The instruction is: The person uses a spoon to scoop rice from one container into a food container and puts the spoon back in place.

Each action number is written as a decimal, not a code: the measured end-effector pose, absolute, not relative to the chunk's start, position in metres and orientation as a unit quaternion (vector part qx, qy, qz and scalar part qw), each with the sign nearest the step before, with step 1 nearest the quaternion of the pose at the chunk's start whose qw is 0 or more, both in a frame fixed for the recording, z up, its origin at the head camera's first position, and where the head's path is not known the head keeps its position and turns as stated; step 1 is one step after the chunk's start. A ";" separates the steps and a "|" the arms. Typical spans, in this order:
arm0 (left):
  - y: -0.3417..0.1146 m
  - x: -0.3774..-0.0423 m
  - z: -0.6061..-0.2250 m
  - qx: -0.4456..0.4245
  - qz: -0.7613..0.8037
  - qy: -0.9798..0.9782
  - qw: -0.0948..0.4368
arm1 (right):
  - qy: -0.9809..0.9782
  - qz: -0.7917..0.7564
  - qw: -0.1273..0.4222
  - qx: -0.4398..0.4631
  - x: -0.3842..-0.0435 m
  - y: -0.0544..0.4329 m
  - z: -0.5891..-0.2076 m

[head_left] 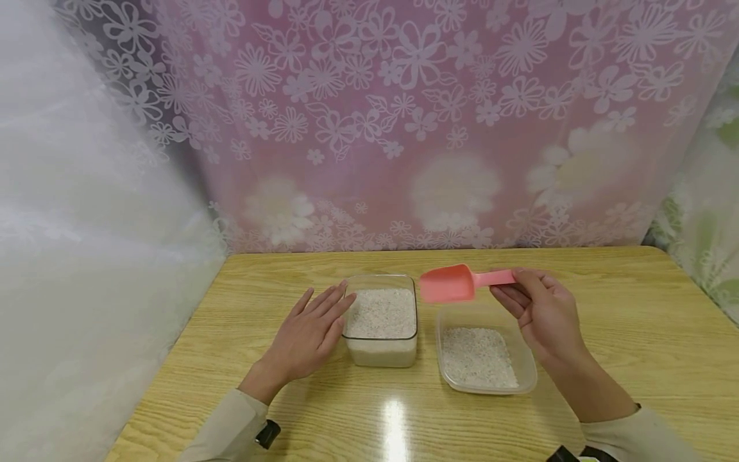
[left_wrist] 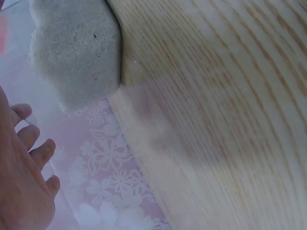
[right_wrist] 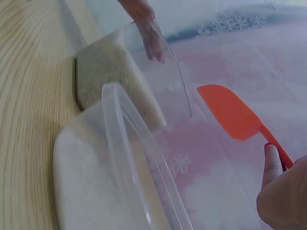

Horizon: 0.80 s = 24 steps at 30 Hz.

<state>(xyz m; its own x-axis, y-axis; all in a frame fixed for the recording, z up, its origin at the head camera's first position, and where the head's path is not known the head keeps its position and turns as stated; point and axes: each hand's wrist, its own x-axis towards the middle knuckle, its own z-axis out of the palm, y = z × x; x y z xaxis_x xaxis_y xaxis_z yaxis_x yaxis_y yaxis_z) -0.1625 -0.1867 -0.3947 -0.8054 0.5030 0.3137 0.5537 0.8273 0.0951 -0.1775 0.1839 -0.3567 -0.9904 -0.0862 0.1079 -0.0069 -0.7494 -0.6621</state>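
Note:
My right hand point(head_left: 551, 314) pinches the handle of a small pink scoop point(head_left: 448, 284), held up over the back of a clear plastic tub point(head_left: 530, 369). No grains show in the scoop's bowl. Rice point(head_left: 478, 356) covers the tub's bottom. To its left stands a clear, dark-rimmed container point(head_left: 381, 338), filled much higher with rice point(head_left: 383, 313). My left hand point(head_left: 308, 340) has its fingers stretched out, the fingertips at this container's left rim. The right wrist view shows the scoop point(right_wrist: 230, 112) as orange-red, level with the container tops and gripped near its neck.
Both vessels stand side by side on a wood-grain table point(head_left: 277, 417), a narrow gap between them. A pink flowered curtain point(head_left: 369, 128) hangs behind the table's back edge. Pale sheeting point(head_left: 104, 256) hangs on the left, and a green-patterned sheet point(head_left: 701, 237) on the right.

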 end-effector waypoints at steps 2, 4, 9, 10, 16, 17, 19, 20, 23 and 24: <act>-0.187 -0.163 -0.394 -0.279 -0.091 -0.946 0.137 | 0.361 -0.930 0.037 -0.061 -0.180 0.175 -0.356; -0.187 -0.163 -0.394 -0.278 -0.089 -0.947 0.134 | 0.370 -0.926 0.053 -0.056 -0.182 0.165 -0.355; -0.187 -0.163 -0.393 -0.279 -0.085 -0.947 0.136 | 0.398 -0.913 0.082 -0.036 -0.186 0.146 -0.355; -0.187 -0.163 -0.393 -0.280 -0.085 -0.946 0.138 | 0.402 -0.911 0.086 -0.032 -0.187 0.142 -0.355; -0.187 -0.163 -0.393 -0.281 -0.082 -0.946 0.141 | 0.421 -0.901 0.103 -0.021 -0.190 0.125 -0.358; -0.187 -0.163 -0.393 -0.280 -0.080 -0.946 0.140 | 0.424 -0.899 0.105 -0.020 -0.190 0.123 -0.358; -0.187 -0.163 -0.393 -0.279 -0.077 -0.947 0.137 | 0.432 -0.895 0.109 -0.017 -0.191 0.118 -0.359; -0.187 -0.163 -0.393 -0.279 -0.076 -0.948 0.136 | 0.436 -0.893 0.111 -0.015 -0.191 0.115 -0.359; -0.187 -0.162 -0.393 -0.278 -0.075 -0.948 0.134 | 0.450 -0.886 0.114 -0.005 -0.192 0.108 -0.360; -0.187 -0.162 -0.393 -0.278 -0.075 -0.948 0.135 | 0.456 -0.883 0.115 -0.001 -0.192 0.106 -0.360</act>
<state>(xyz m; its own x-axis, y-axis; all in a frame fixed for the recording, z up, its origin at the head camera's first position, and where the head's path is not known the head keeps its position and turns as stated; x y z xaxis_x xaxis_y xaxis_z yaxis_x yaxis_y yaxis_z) -0.1625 -0.1874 -0.3934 -0.8092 0.5064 0.2979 0.5470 0.8344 0.0672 -0.1921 0.1061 -0.3595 -0.9737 -0.2033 -0.1030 0.2017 -0.5582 -0.8048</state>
